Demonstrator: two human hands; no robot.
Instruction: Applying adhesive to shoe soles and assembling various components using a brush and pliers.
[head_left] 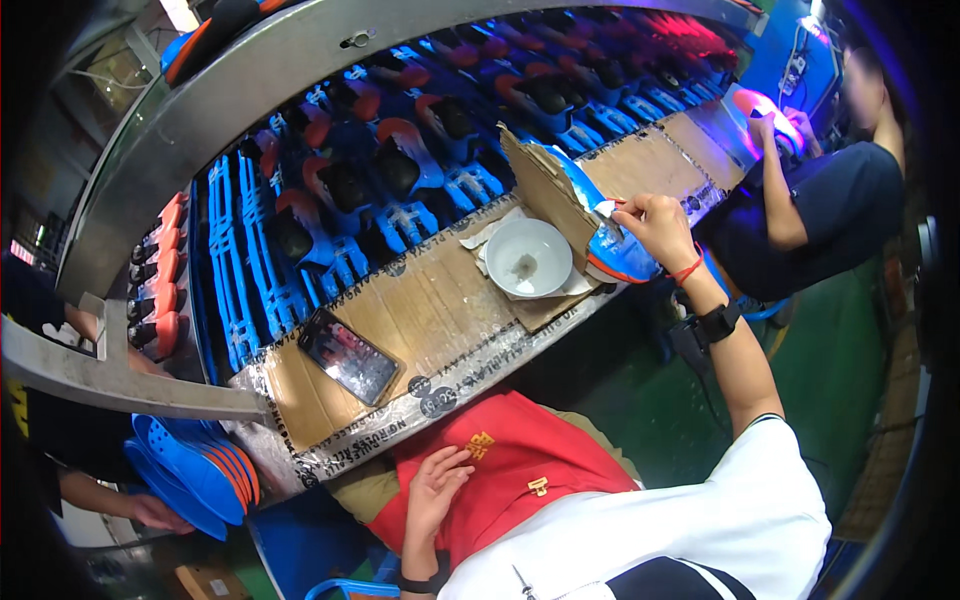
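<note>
My right hand (652, 228) is closed in a pinch, with a small pale tip showing at its fingertips; the thing itself is too small to name. Just beneath it lies a blue shoe sole (625, 255) with an orange edge, at the bench's near side. An upright piece of cardboard (550, 185) stands left of that sole and partly hides it. Beside the cardboard sits a white bowl (500, 258) with a little greyish matter at its bottom. My left hand (432, 492) rests on the red apron (510, 440), fingers stretched out and holding nothing.
A phone (350, 357) lies on the cardboard-covered bench edge (440, 305). Beyond it, rows of blue, orange and black shoe parts (400, 165) fill the line. A co-worker at right holds a brightly lit sole (765, 112). Blue soles (195, 465) are stacked near another person's hand (160, 513).
</note>
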